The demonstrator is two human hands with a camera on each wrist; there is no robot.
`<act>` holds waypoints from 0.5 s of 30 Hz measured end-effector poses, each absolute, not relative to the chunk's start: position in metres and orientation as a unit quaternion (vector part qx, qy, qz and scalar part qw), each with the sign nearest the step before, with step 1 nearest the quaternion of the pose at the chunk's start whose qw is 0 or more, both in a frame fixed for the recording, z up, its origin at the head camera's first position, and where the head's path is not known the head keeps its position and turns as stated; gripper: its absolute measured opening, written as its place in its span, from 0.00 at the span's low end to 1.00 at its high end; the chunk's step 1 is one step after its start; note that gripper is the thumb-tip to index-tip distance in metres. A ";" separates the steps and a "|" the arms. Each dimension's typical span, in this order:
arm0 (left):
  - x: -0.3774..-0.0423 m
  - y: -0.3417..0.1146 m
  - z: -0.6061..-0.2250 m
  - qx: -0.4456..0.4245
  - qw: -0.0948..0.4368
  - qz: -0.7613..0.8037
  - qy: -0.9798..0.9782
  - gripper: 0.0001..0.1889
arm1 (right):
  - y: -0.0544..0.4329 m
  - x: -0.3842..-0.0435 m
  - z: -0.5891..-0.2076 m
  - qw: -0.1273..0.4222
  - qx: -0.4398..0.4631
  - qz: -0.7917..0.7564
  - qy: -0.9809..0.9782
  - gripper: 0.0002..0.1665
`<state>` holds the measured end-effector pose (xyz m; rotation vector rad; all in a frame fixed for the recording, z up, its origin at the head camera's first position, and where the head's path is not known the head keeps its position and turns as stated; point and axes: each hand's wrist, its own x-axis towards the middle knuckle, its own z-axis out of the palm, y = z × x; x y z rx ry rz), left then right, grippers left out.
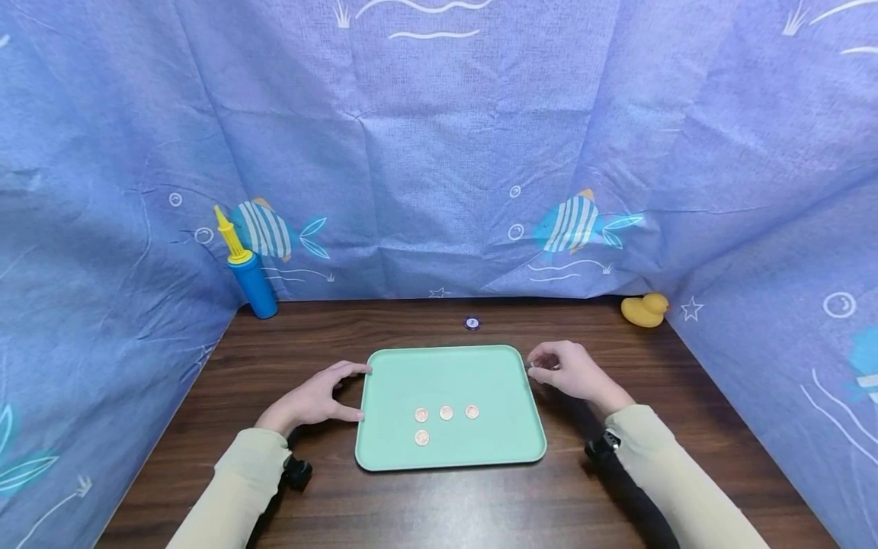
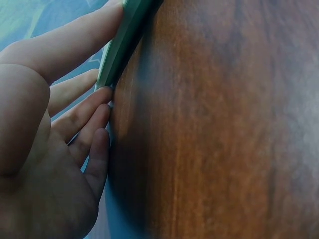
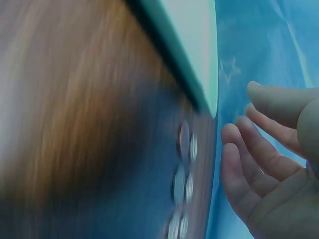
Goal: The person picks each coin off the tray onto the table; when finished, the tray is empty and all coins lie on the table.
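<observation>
While the head camera is looking down, a flat mint-green tray with round corners (image 1: 439, 375) is lying on a dark brown wooden table (image 1: 425, 518). Four small round copper-coloured coins (image 1: 446, 412) are sitting on its near half: three are making a row, and one is lying on the near side of the left one. The left hand (image 1: 318, 398) is touching the tray's left rim, thumb and fingers spread wide. The right hand (image 1: 569, 370) is hanging beside the right rim, toward the far end. A small round blue-and-white chip (image 1: 472, 323) is lying beyond the tray, and a yellow toy duck (image 1: 645, 310) is sitting far right.

In the left wrist view, the thumb is touching the green rim, and the other fingers are reaching its corner.

In the right wrist view, the fingers are bending softly, the thumb standing apart. Small round shiny discs (image 3: 179, 183) are lying beside the tray in two rows; a gap is showing between them and the fingertips.
</observation>
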<state>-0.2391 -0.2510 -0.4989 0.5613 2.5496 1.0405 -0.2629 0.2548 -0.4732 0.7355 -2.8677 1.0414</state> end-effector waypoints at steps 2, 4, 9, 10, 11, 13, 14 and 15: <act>-0.239 -0.251 -0.499 0.196 0.165 0.368 0.894 0.44 | 0.242 -0.261 -0.473 -0.005 0.253 0.325 -0.911 0.08; -0.240 -0.251 -0.499 0.196 0.165 0.369 0.894 0.44 | 0.229 -0.259 -0.474 -0.016 0.271 0.323 -0.907 0.10; -0.240 -0.251 -0.499 0.198 0.163 0.369 0.893 0.44 | 0.198 -0.254 -0.478 -0.049 0.322 0.313 -0.892 0.11; -0.239 -0.251 -0.499 0.198 0.163 0.368 0.894 0.44 | 0.193 -0.253 -0.478 -0.056 0.331 0.309 -0.890 0.11; -0.239 -0.251 -0.499 0.198 0.163 0.369 0.893 0.44 | 0.187 -0.252 -0.479 -0.062 0.338 0.304 -0.889 0.11; -0.239 -0.251 -0.499 0.198 0.164 0.369 0.893 0.44 | 0.178 -0.250 -0.479 -0.068 0.353 0.293 -0.886 0.12; -0.239 -0.251 -0.499 0.198 0.164 0.369 0.893 0.44 | 0.173 -0.249 -0.479 -0.071 0.360 0.289 -0.884 0.12; -0.240 -0.251 -0.499 0.198 0.164 0.369 0.893 0.44 | 0.170 -0.248 -0.479 -0.074 0.365 0.286 -0.883 0.12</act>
